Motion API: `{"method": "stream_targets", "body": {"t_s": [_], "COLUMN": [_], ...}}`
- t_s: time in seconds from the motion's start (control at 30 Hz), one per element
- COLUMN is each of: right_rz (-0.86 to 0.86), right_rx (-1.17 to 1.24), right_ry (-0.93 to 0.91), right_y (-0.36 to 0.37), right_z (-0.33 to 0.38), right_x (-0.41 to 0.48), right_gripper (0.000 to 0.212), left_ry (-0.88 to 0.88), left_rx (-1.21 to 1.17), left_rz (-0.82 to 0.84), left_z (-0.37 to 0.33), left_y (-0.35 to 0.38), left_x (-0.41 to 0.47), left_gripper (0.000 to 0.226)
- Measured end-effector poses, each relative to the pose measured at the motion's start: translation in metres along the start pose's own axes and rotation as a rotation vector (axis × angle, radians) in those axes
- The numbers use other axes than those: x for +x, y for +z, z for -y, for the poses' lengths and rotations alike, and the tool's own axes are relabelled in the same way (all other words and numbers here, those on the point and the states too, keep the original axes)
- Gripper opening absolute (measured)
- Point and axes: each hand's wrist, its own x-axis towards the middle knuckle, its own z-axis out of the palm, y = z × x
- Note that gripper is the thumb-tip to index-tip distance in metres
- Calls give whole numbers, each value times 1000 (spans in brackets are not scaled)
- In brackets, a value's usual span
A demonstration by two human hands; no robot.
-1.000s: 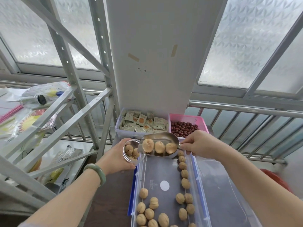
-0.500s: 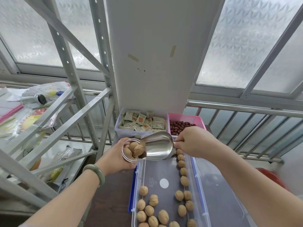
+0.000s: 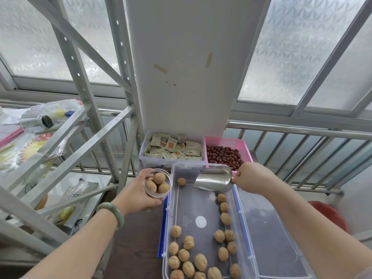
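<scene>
- Currently gripping a small clear jar [image 3: 158, 185] with the left hand [image 3: 136, 193], fingers and thumb curled round its wall, just left of the walnut box [image 3: 193, 206] at its far left corner.
- Jar upright and open-mouthed, with jarred walnuts [image 3: 159, 177] reaching close to the rim.
- Pinching the handle of a metal scoop [image 3: 214, 179] with the right hand [image 3: 251, 179], fingers closed on it, over the box's far right corner.
- Scoop empty, mouth turned down and to the left, above the box's far end.
- One loose walnut [image 3: 181, 181] on the box floor, between jar and scoop.
- Remaining walnuts [image 3: 200, 261] lying at the box's near end and along its right wall.
- Beyond the box, side by side: a tub of sachets [image 3: 173, 149] and a pink basket of red dates [image 3: 224, 155].
- Against the box's right side: a clear lid [image 3: 271, 238].
</scene>
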Motion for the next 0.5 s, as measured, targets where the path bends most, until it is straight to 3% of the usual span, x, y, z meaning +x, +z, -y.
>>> {"method": "stream_targets", "body": {"t_s": [0.17, 0.33, 0.5], "right_rz": [197, 326, 468], "right_rx": [-184, -331, -235], "right_ry": [-84, -187, -161], "right_y": [30, 55, 82], "right_z": [1, 12, 17], "right_x": [-8, -15, -6], "right_gripper": [19, 31, 20], "left_ry": [6, -15, -9], "left_rx": [19, 47, 38], "left_rz": [27, 88, 134], "left_z": [9, 19, 17], "left_y": [0, 5, 9], "left_x": [2, 5, 5], "left_gripper": [84, 91, 89]}}
